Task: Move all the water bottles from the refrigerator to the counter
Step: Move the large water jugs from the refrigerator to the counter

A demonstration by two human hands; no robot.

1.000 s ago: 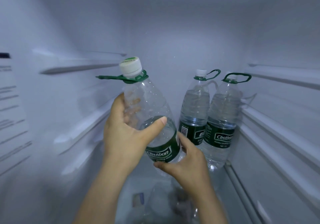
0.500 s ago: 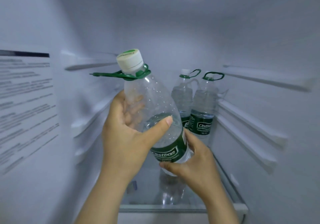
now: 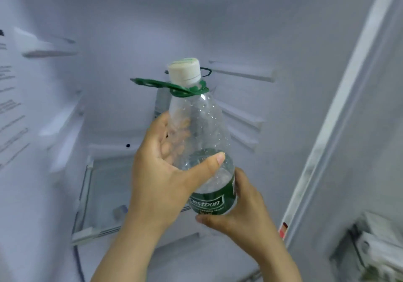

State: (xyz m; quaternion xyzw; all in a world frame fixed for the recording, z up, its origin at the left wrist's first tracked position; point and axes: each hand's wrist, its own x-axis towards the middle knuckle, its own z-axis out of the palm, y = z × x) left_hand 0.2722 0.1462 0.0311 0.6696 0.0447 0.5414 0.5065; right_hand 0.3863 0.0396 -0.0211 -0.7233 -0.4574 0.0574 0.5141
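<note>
Left hand wrapped tight round the water bottle, right hand cupping its bottom, bottle tilted, near the fridge shelf

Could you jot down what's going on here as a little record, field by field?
Place: inside an open white refrigerator
Held item: clear plastic water bottle with white cap and green carry loop, tilted, partly full
Left hand: wrapped around the bottle's upper body
Right hand: supporting the bottle near its green label
Shelf: glass shelf below left
Other bottles: mostly hidden behind the held one
</note>
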